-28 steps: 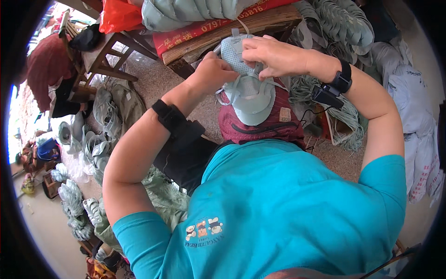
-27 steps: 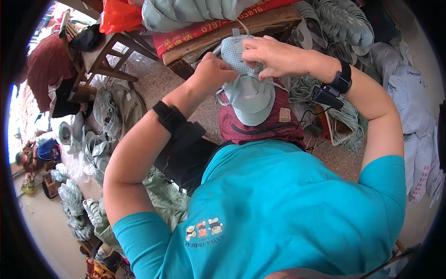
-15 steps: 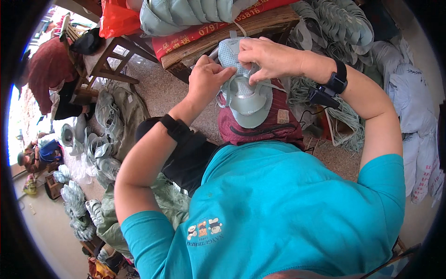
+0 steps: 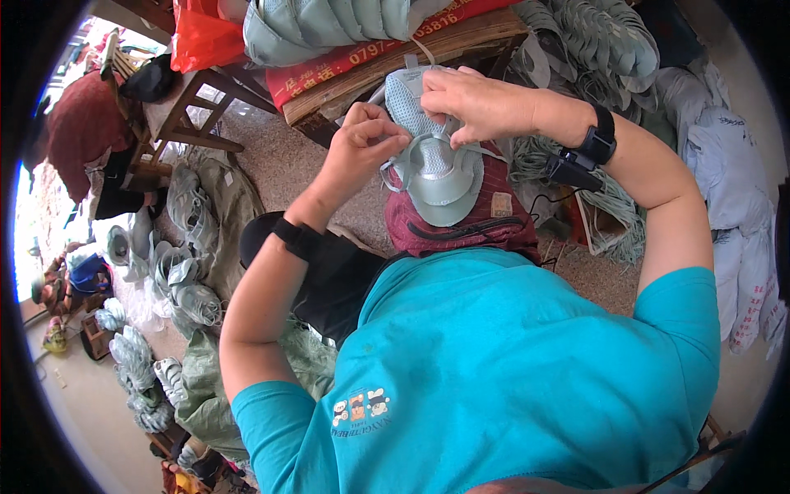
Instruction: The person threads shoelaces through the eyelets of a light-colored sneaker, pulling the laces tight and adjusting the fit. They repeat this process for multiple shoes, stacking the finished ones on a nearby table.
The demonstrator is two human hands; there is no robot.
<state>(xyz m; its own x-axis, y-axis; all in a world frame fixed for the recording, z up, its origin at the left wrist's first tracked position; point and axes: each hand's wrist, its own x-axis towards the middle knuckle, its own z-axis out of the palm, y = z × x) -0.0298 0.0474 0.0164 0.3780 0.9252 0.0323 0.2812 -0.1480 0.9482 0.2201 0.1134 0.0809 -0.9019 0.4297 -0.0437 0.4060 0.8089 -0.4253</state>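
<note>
A pale grey-green shoe upper rests on a maroon striped cloth item at my lap, its toe toward me and its mesh tongue pointing away. At the left side of the eyelets, my left hand is closed, thumb and forefinger pinched on a thin pale shoelace that loops across the upper. My right hand is also closed, its curled fingers gripping the upper's right edge by the tongue. What lies under those fingertips is hidden.
A wooden bench ahead carries a red printed cloth and a row of stacked uppers. Hanks of laces and bundled uppers lie to the right, beside white sacks. More uppers and a stool are at left.
My left hand has turned slightly and shifted a little, its fingers now curled more tightly; the left elbow has moved inward. My right hand stays at the upper almost unmoved.
</note>
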